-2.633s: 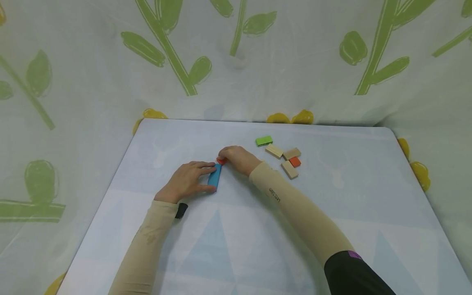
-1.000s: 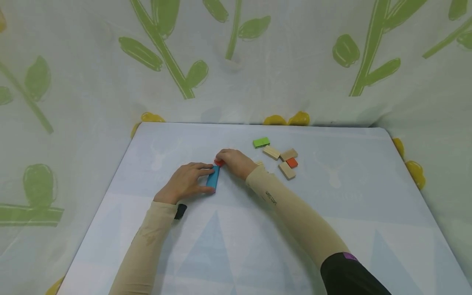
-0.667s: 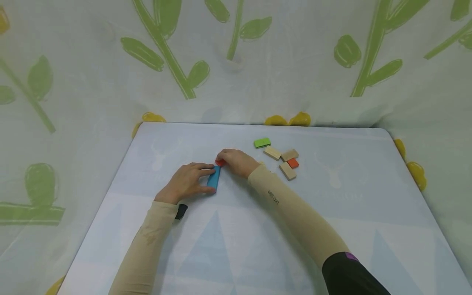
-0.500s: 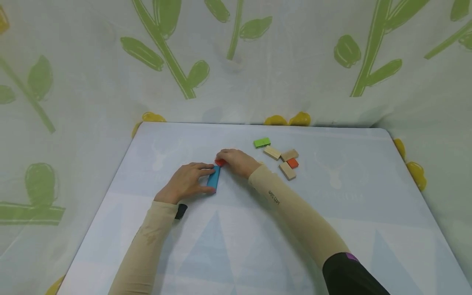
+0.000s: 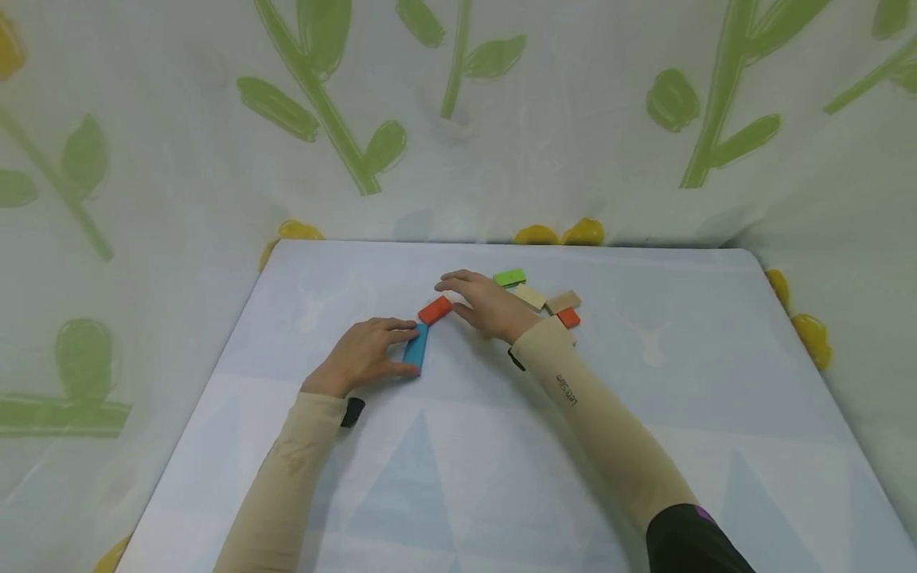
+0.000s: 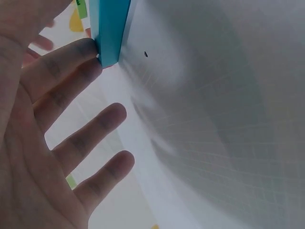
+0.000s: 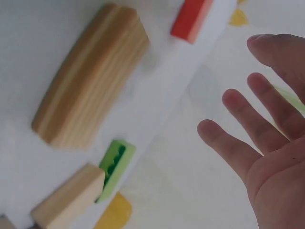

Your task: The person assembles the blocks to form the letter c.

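My left hand [image 5: 361, 356] holds a blue wooden block [image 5: 415, 350] lengthwise on the table, thumb at its near end and forefinger at its far end. In the left wrist view the first two fingertips press the end of that block [image 6: 112, 28]; the other fingers are spread apart. A red block [image 5: 435, 310] lies at an angle against the far end of the blue one. Right beside the red block, my right hand [image 5: 490, 306] is raised with fingers extended and grips nothing. The right wrist view shows these fingers spread, apart from the red block [image 7: 190, 19].
To the right lie a green block [image 5: 509, 277], a pale wooden block [image 5: 531, 297], a tan block [image 5: 563, 302] and an orange-red block [image 5: 568, 317]. The right sleeve partly covers another. Close beneath the right wrist lies a striped wooden block [image 7: 90, 78]. Patterned curtain stands behind the table [image 5: 344, 263].
My right hand has let go of the red block and moved right, its fingers opening. The red block now shows in full. The left hand and blue block have stayed put.
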A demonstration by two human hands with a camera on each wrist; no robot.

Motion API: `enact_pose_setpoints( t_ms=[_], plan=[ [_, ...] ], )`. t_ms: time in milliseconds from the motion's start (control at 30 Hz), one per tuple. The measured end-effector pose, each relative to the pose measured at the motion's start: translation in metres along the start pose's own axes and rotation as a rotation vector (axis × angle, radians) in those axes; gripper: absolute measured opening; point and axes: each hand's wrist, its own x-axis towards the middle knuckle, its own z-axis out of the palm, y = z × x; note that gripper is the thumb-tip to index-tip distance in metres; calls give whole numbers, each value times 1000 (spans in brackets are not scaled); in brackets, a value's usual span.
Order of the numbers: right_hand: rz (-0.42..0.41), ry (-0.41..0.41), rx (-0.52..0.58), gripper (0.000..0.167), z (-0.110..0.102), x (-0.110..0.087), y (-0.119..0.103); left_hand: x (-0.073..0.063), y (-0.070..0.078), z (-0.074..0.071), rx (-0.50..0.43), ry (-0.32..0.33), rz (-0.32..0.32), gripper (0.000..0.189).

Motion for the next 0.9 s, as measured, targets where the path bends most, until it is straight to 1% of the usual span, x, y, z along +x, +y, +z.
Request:
enact_pose_setpoints(
  t_ms=[100, 233, 433, 567, 733, 900],
  plan=[
    [-34, 47, 22, 44, -9, -9, 3, -2, 0, 0, 8, -7, -14, 73],
    [-35, 87, 40, 43, -16, -22, 11, -3, 1, 0, 12, -16, -19, 74],
    [21, 63, 50, 48, -15, -37, 22, -1, 2, 1, 17, -18, -11, 74],
    [60, 51, 56, 50, -13, -48, 24, -1, 2, 1, 17, -8, 3, 73],
    [70, 49, 50, 47, -12, -59, 24, -4, 2, -1, -2, 0, 5, 73],
    [91, 37, 30, 45, -9, -65, 26, -3, 3, 0, -11, 7, 14, 71]
  ],
)
